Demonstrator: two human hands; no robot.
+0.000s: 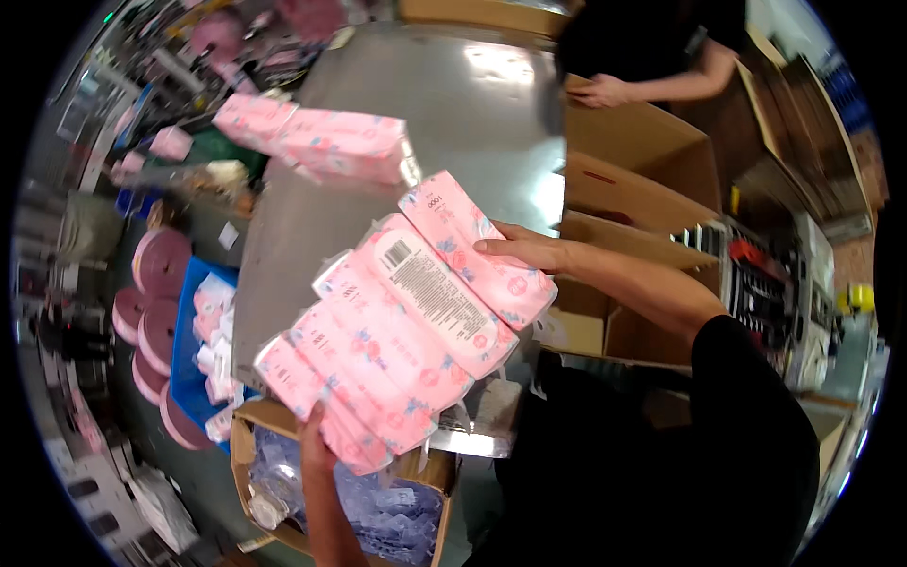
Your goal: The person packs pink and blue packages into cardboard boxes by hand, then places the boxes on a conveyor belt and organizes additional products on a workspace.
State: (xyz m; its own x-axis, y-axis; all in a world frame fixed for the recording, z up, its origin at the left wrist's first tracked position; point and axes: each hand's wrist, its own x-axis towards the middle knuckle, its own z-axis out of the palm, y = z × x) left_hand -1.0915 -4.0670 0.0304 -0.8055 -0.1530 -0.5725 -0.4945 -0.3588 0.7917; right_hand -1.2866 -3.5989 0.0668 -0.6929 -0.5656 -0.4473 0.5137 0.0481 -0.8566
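Between my two hands is a row of several pink, flower-printed tissue packs [383, 345], pressed side by side and tilted over the metal table [472, 113]. My left hand [316, 442] grips the near left end of the row, its fingers partly hidden by the packs. At the far right end, my right hand [521, 249] has its thumb on top of the last pack and its other fingers mostly out of sight. One pack shows a white label with a barcode. Beyond the row, more pink tissue packs [331, 142] lie on the table.
Below the table's near edge stands a cardboard box [242, 463] with bluish clear plastic. A blue bin [187, 378] of wrapped pieces and pink rolls [159, 326] are at left. Open cartons [642, 132] line the right; a co-worker's hand [605, 92] rests on one.
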